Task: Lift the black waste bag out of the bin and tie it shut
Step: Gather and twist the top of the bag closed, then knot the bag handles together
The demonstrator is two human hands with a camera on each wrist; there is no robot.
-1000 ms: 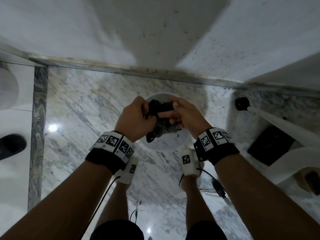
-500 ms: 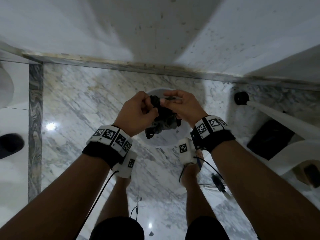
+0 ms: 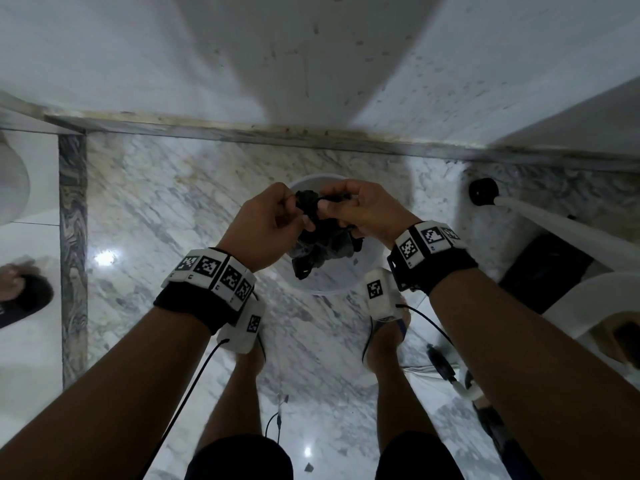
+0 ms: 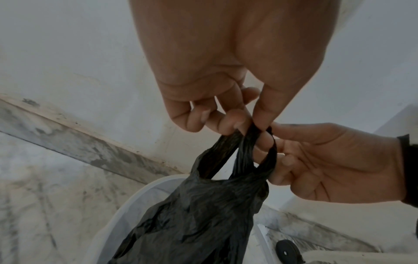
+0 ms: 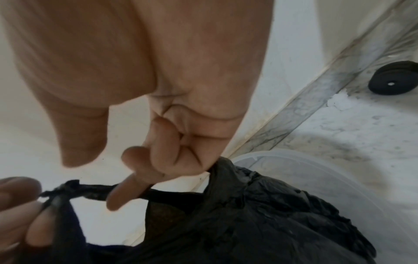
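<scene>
The black waste bag (image 3: 323, 242) hangs above the round white bin (image 3: 372, 268) on the marble floor. My left hand (image 3: 273, 220) pinches one twisted black handle strand (image 4: 245, 142) between thumb and fingers. My right hand (image 3: 356, 211) curls its fingers round the bag's gathered neck (image 5: 222, 171), and a handle loop (image 4: 270, 151) runs round its fingers. The two strands cross between my hands. The bag body (image 4: 199, 219) droops into the bin's mouth (image 4: 135, 201); the bin's inside is mostly hidden behind it.
A wall with a grey marble skirting (image 3: 311, 136) runs just behind the bin. A white pole with a black round foot (image 3: 483, 191) leans at the right beside a dark object (image 3: 550, 268). My feet (image 3: 386, 337) stand close to the bin. Another person's sandalled foot (image 3: 20, 296) shows at left.
Both hands have kept working the handles above the bin; my right hand has shifted its fingers round a handle loop, and the bag has stayed at the same height.
</scene>
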